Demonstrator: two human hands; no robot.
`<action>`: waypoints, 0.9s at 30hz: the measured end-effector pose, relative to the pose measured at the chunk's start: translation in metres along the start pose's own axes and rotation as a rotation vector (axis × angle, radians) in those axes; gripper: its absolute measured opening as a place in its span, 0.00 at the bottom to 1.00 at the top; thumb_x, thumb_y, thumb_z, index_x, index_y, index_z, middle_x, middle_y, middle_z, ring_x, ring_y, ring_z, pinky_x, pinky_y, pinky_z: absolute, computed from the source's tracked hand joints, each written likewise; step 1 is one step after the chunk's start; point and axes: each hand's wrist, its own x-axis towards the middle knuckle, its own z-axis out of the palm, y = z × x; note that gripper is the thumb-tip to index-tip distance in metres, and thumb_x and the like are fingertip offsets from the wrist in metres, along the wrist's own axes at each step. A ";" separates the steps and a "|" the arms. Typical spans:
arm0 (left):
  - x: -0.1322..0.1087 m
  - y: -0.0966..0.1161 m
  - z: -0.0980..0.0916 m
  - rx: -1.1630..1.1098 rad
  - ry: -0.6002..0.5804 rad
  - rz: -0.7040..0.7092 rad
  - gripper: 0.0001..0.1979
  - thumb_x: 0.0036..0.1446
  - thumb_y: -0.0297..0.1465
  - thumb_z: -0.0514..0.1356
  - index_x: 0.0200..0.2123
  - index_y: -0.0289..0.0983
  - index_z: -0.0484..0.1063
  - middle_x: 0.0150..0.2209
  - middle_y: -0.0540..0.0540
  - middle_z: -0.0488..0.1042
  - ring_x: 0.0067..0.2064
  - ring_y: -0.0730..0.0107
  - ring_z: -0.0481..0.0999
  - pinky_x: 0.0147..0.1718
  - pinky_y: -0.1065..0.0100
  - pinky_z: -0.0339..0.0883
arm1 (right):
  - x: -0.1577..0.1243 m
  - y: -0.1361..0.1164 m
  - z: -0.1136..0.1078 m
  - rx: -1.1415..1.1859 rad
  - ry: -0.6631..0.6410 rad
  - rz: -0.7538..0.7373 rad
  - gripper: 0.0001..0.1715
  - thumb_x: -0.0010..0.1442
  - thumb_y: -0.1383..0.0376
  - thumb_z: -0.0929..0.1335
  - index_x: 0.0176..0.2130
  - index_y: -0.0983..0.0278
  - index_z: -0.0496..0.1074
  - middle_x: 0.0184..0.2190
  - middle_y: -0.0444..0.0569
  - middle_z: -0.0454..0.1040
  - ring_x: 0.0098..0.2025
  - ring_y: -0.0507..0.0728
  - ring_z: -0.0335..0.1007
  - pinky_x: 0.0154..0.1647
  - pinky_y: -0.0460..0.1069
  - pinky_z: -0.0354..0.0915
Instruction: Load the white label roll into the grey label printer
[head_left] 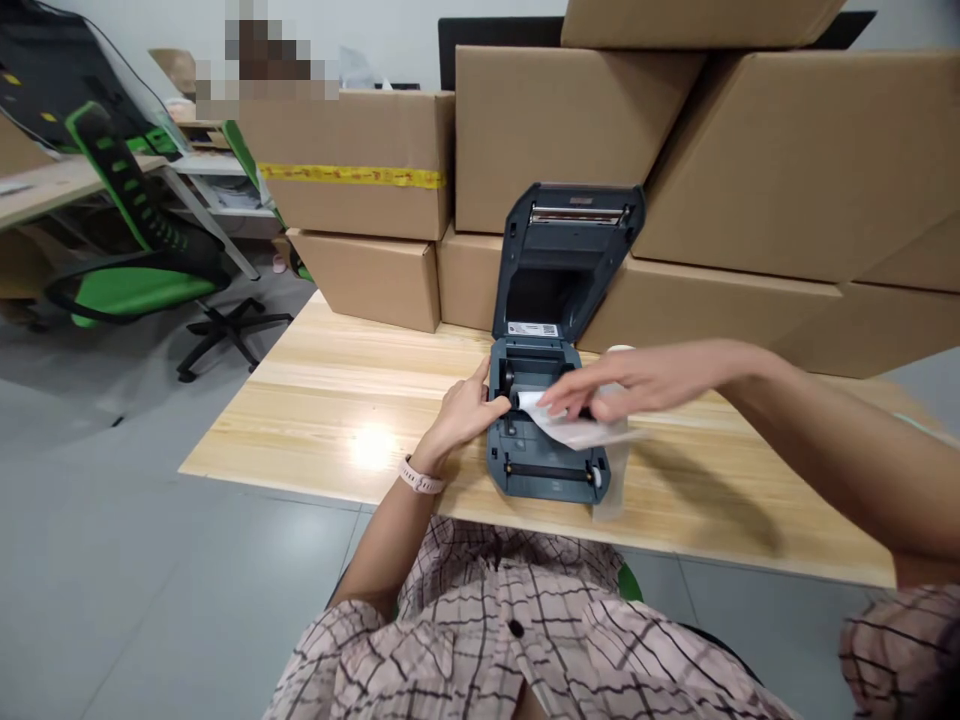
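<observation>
My left hand (466, 412) lies open against the printer (541, 472), bracing it near the front edge of the desk (337, 400); my right hand (637, 385) pinches the label paper (581, 433) over its open bay.

table (322, 400): pale wood, I note glare near front.
on it: open label printer (551, 300); cardboard boxes (375, 280) behind.

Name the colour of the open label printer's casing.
Dark blue-grey printer; the head view shows it best.
</observation>
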 end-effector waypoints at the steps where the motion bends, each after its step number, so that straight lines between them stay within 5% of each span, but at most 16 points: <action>1: 0.000 0.000 0.000 0.000 0.001 0.002 0.35 0.53 0.34 0.58 0.67 0.39 0.65 0.21 0.55 0.66 0.25 0.66 0.64 0.28 0.68 0.54 | -0.012 -0.003 0.013 -0.007 0.027 -0.011 0.43 0.65 0.39 0.66 0.70 0.56 0.64 0.66 0.50 0.71 0.64 0.66 0.71 0.62 0.56 0.68; 5: -0.001 -0.001 0.000 0.014 0.016 0.015 0.37 0.54 0.35 0.58 0.68 0.41 0.63 0.24 0.54 0.68 0.27 0.65 0.66 0.29 0.68 0.55 | -0.026 -0.005 0.085 -0.194 0.244 0.028 0.60 0.55 0.36 0.73 0.75 0.51 0.52 0.75 0.51 0.55 0.73 0.71 0.56 0.71 0.65 0.59; 10: -0.001 -0.004 0.002 -0.006 0.014 0.019 0.36 0.55 0.36 0.59 0.68 0.41 0.63 0.23 0.55 0.68 0.26 0.66 0.67 0.29 0.68 0.55 | 0.005 0.008 0.154 -0.373 0.709 0.021 0.32 0.69 0.46 0.66 0.67 0.50 0.66 0.71 0.51 0.64 0.72 0.66 0.60 0.73 0.70 0.54; 14: -0.001 -0.005 0.002 -0.015 0.006 0.025 0.36 0.55 0.35 0.59 0.69 0.41 0.63 0.24 0.55 0.68 0.27 0.67 0.67 0.28 0.69 0.54 | 0.015 0.007 0.170 -0.383 0.883 0.012 0.20 0.73 0.54 0.65 0.60 0.51 0.72 0.65 0.51 0.72 0.68 0.65 0.66 0.73 0.73 0.49; 19: -0.002 -0.003 0.001 -0.028 0.009 0.015 0.36 0.55 0.34 0.59 0.69 0.42 0.63 0.23 0.56 0.67 0.26 0.68 0.65 0.28 0.69 0.54 | 0.023 -0.012 0.174 -0.445 0.901 -0.009 0.46 0.62 0.42 0.71 0.70 0.53 0.59 0.67 0.56 0.69 0.69 0.68 0.64 0.74 0.74 0.46; 23: -0.002 -0.002 0.001 -0.018 0.015 0.025 0.36 0.55 0.34 0.59 0.69 0.42 0.63 0.23 0.56 0.66 0.26 0.68 0.64 0.28 0.69 0.54 | 0.035 -0.015 0.178 -0.455 0.976 -0.083 0.25 0.71 0.63 0.65 0.65 0.52 0.68 0.62 0.51 0.75 0.64 0.63 0.71 0.70 0.68 0.60; 27: -0.001 -0.003 0.000 -0.010 -0.002 0.019 0.37 0.56 0.34 0.59 0.70 0.43 0.62 0.23 0.56 0.65 0.26 0.68 0.65 0.29 0.68 0.55 | 0.027 -0.003 0.182 -0.360 0.970 -0.175 0.23 0.71 0.70 0.62 0.59 0.52 0.73 0.61 0.46 0.77 0.65 0.60 0.71 0.65 0.64 0.68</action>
